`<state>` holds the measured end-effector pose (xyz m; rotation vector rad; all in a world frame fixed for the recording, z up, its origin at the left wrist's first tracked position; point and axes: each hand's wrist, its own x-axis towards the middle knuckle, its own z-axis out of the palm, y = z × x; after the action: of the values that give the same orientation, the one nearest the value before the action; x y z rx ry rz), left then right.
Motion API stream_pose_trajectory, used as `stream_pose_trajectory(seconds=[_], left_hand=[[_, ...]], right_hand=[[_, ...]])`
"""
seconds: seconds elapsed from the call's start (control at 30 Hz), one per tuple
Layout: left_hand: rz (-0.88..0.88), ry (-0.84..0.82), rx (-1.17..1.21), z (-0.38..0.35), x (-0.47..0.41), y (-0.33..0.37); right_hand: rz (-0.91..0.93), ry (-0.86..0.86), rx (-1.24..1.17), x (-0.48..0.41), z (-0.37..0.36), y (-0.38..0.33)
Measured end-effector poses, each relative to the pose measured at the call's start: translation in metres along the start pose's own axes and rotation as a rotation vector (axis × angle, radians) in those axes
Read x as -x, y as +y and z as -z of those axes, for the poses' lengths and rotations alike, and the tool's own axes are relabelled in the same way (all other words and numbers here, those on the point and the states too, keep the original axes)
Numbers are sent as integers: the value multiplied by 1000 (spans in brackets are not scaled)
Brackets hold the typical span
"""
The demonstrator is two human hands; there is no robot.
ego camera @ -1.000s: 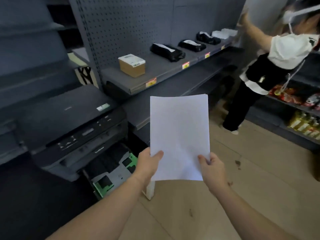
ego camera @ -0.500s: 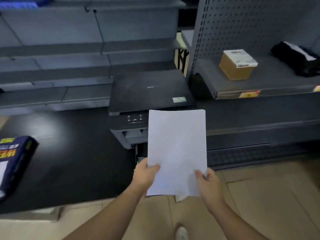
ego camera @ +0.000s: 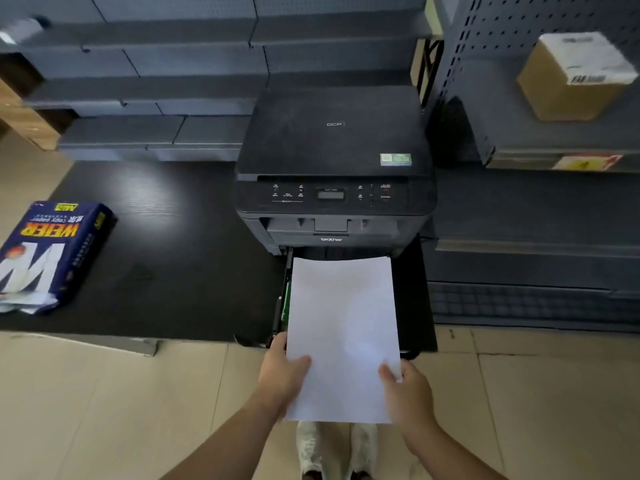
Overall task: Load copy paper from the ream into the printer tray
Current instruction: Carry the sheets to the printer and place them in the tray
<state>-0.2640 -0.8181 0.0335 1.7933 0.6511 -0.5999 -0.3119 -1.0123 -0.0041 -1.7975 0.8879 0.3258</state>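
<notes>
Grey shop shelving backs a low black bench (ego camera: 166,258) with the printer (ego camera: 334,168) at twelve o'clock. My left hand (ego camera: 282,374) and right hand (ego camera: 407,393) pinch the near corners of a clean white paper stack (ego camera: 343,334), held over the pulled-out tray (ego camera: 282,299). Next, I judge, lower it flat between the guides. The opened ream (ego camera: 52,251) lies at nine o'clock.

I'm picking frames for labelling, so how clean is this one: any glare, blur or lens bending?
Head view: a soft ceiling-light glare patch on the black table; the cardboard box at upper right is smeared; shelf lines bow from the wide lens; the printer and held paper are sharp.
</notes>
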Motion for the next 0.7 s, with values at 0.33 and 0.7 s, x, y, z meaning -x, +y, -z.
stream_pose_trajectory(seconds=[0.33,0.7], left_hand=[[18,-45,-70,10,-61,24],[1,-51,-34,9,-111,37]], right_hand=[[-26,-55,75,-36,-13,-31],[-49,-38,109,-83,-34,-54]])
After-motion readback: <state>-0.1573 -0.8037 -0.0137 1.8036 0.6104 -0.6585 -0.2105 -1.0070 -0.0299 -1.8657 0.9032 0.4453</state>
